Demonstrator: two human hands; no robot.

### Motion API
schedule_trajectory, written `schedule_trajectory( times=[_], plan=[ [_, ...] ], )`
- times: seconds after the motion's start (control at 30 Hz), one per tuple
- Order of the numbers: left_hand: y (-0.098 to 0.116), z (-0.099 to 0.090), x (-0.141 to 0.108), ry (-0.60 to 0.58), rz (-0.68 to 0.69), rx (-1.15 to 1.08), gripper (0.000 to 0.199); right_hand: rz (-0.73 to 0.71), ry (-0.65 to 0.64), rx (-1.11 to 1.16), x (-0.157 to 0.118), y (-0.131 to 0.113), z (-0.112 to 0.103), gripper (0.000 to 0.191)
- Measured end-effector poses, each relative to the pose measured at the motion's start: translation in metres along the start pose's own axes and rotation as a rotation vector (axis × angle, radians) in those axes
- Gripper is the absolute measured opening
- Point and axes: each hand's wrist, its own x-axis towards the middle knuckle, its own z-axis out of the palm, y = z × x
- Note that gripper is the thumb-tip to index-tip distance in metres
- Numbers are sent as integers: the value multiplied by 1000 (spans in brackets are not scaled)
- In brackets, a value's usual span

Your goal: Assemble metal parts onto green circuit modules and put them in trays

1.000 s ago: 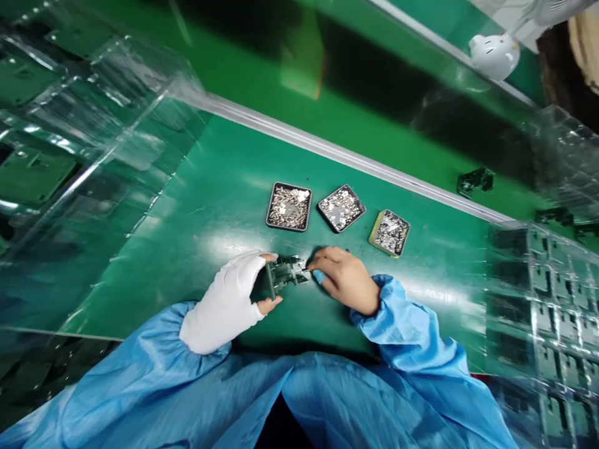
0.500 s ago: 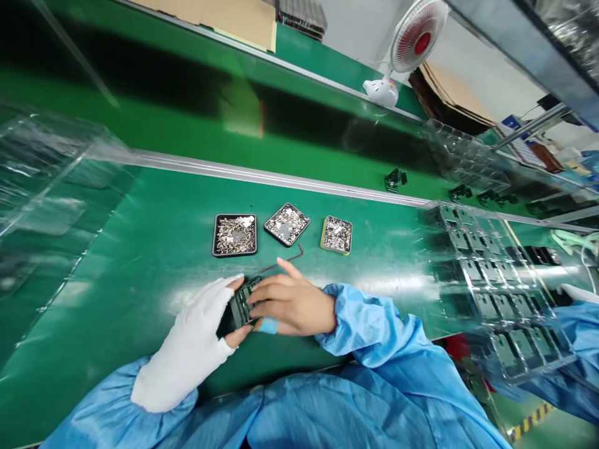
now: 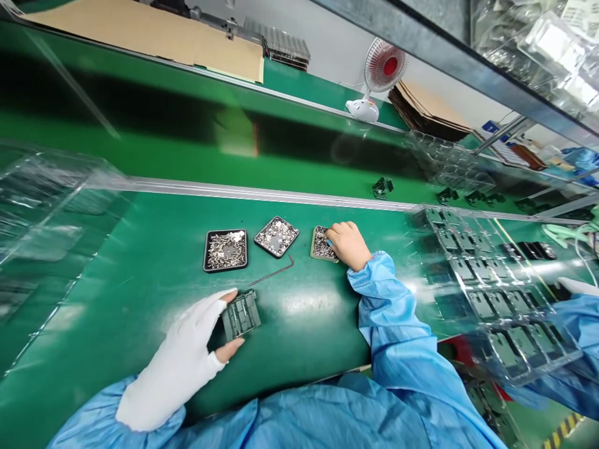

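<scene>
In a white glove with bare fingertips, my left hand (image 3: 187,355) grips a dark green slotted block (image 3: 242,313) by its ends, just above the bench. My right hand (image 3: 349,243) reaches into the small right-hand tray (image 3: 319,254) of tiny metal parts. Its fingers are curled down together, and whatever is between the fingertips is hidden. A hex key (image 3: 276,273) lies on the bench between the block and the trays. Left of that tray sit a tilted tray of small shiny parts (image 3: 276,237) and a black tray of screws (image 3: 226,251).
Clear plastic trays holding green parts (image 3: 482,304) stand at the right, beside a co-worker's blue sleeve (image 3: 578,324). More clear plastic packaging (image 3: 47,212) is at the left. A metal rail (image 3: 262,194) runs behind the trays; a small fan (image 3: 384,65) stands on the shelf beyond.
My right hand has left the green block and moved right and away from me to the right-hand tray. The left hand still holds the block. The camera view has shifted slightly.
</scene>
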Motion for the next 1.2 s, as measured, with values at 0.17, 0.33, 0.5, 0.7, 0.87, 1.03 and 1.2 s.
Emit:
schedule_trajectory(
  times=[0.17, 0.33, 0.5, 0.7, 0.87, 1.03, 1.2],
  plan=[
    [6, -19, 2, 87, -82, -72, 63, 91, 193, 508, -3, -5, -11, 9],
    [25, -38, 18, 194, -68, -89, 25, -18, 244, 1187, 0, -70, -38, 6],
    [43, -38, 37, 196, 58, -5, 30, -342, 203, 1187, -2, -139, -54, 14],
    [39, -37, 34, 226, -44, 190, 32, -294, 195, 1104, -2, -151, -44, 11],
    [17, -19, 30, 184, -208, -270, 30, -212, 189, 1102, 0, -151, -32, 10],
    [7, -3, 31, -17, -257, -542, 32, -257, 175, 973, 1, -160, -17, 7],
    [11, -6, 33, -17, -297, -577, 31, -247, 186, 934, 0, -163, -13, 6]
  ],
)
